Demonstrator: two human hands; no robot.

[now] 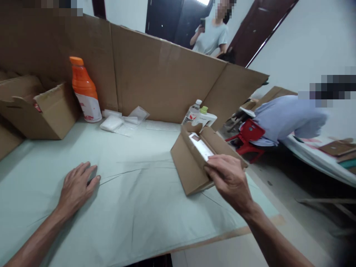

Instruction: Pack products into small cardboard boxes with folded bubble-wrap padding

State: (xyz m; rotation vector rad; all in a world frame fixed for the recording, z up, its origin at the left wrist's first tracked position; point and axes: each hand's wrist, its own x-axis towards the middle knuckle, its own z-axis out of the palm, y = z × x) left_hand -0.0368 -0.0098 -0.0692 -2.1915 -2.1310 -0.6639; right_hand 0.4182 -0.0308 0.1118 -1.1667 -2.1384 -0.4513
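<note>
On the left of the green-covered table (144,207), my left hand (79,184) lies flat with its fingers stretched out, holding nothing. My right hand (229,178) is at the near end of an open brown cardboard box (183,163) on the right. Its fingers reach over the box's wall, the thumb on the outer side, closed on that edge. Inside the box stands a white flat object (201,147) with a dark patch near its far end; the fingertips are against its near end. Its lower part is hidden by the box.
An orange bottle (86,92) stands beside another cardboard box (52,115) at the left. Clear plastic packets (112,123) lie along the cardboard partition (155,74). A clear bottle (191,112) and a white container (207,120) stand behind the right box. Two people are beyond the table.
</note>
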